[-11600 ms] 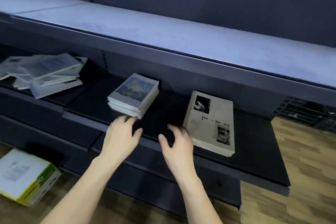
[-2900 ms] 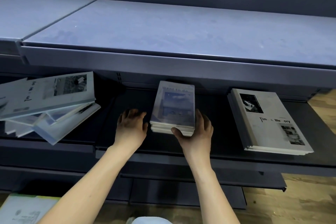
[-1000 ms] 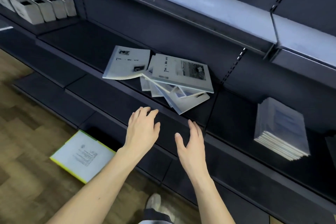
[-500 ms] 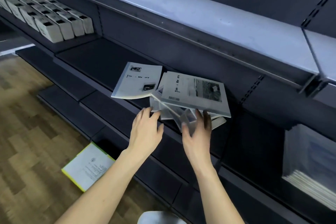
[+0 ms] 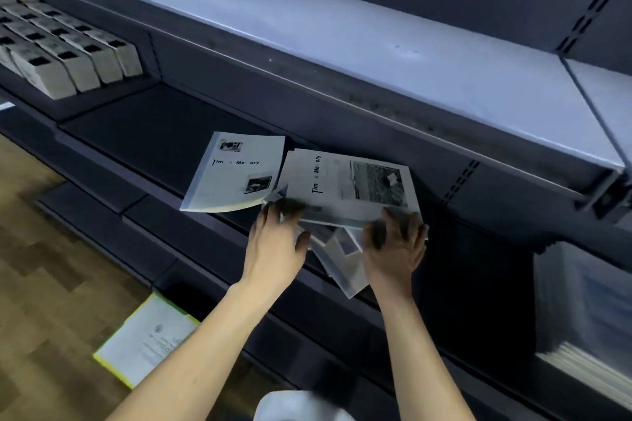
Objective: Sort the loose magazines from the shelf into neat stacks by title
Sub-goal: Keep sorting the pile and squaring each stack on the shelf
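A loose pile of grey magazines [image 5: 345, 260] lies askew on the dark middle shelf [image 5: 143, 126]. On top rests a "Time & Memory" issue [image 5: 349, 186], turned sideways. Another "Time & Memory" copy [image 5: 232, 178] lies flat to its left, partly under the pile's edge. My left hand [image 5: 277, 243] has its fingers on the near left edge of the top issue. My right hand [image 5: 393, 246] grips its near right corner. A neat stack of blue-cover magazines [image 5: 588, 311] sits on the same shelf at the far right, blurred.
Rows of white boxes [image 5: 65, 55] fill the shelf section at the upper left. A pale upper shelf board [image 5: 342, 31] overhangs the pile. A white carton with yellow edges [image 5: 147, 338] lies on the wooden floor [image 5: 44, 267] below. A lower shelf edge juts out under my arms.
Both hands have moved forward from just short of the pile onto the top magazine's near edge and closed on it. The view has shifted slightly closer to the pile.
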A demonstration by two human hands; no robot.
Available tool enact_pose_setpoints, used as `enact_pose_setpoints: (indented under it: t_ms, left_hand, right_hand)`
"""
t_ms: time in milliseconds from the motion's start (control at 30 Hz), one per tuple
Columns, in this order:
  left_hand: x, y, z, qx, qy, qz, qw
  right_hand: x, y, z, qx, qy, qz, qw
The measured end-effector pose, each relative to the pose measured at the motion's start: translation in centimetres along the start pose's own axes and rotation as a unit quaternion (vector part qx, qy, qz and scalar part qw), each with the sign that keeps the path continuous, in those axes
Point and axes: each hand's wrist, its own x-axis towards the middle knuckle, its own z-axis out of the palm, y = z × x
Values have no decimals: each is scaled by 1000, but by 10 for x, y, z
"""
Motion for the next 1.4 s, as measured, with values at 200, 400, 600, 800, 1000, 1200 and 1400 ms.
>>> enact_pose_setpoints:
  t_ms: [200, 400, 600, 800, 1000, 1200, 1400]
  left_hand:
    - [27, -14, 1, 26, -45, 35, 998]
    - [36, -26, 0, 25, -76, 52, 995]
    - [44, -39, -4, 0, -91, 75, 993]
    - [46, -47, -13, 1, -98, 83, 992]
    - [46, -45, -16, 18, -114, 79, 990]
    - [42, -41, -15, 28, -129, 72, 989]
    - [32, -41, -13, 22, -154, 130, 979]
  right_hand:
    - [-3, -13, 3, -75, -33, 44, 996]
    - [-14, -19, 10, -123, -32, 59, 990]
    - [-1, -6, -2, -46, -14, 88, 995]
    - [5, -12, 3, -103, -23, 122, 987]
    - [-20, -27, -4, -109, 60, 141, 982]
    - [-47, -32, 3, -136, 83, 115, 981]
    - [-68, -36, 8, 0, 86, 134, 987]
